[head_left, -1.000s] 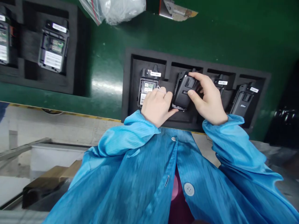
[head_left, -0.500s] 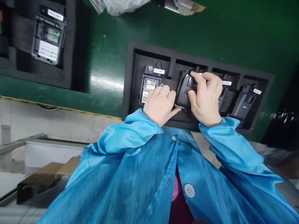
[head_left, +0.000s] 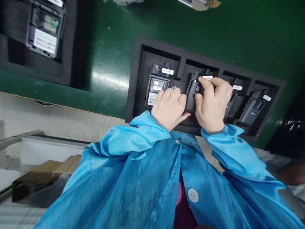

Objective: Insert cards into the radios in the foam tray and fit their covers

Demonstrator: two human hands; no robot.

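Note:
A black handheld device with a stubby antenna and a white label lies tilted in the second compartment of a black foam tray. My right hand grips its upper right side, thumb and fingers bent around the edge. At the device's lower left edge, my left hand is closed, fingers curled against it and thumb at its bottom end. A second handheld device lies beside my left hand with its back open, showing card slots and a barcode label. My left fingers hide its lower right corner.
Two more closed handheld devices lie to the right, one partly behind my right hand and one in the last compartment. Another foam tray at left holds an open-backed device. Clear plastic and a worn tool lie at the table's far side.
The view has shifted, so the tray appears slightly further right. The device between my hands looks turned a little more onto its side; both hands stay on it.

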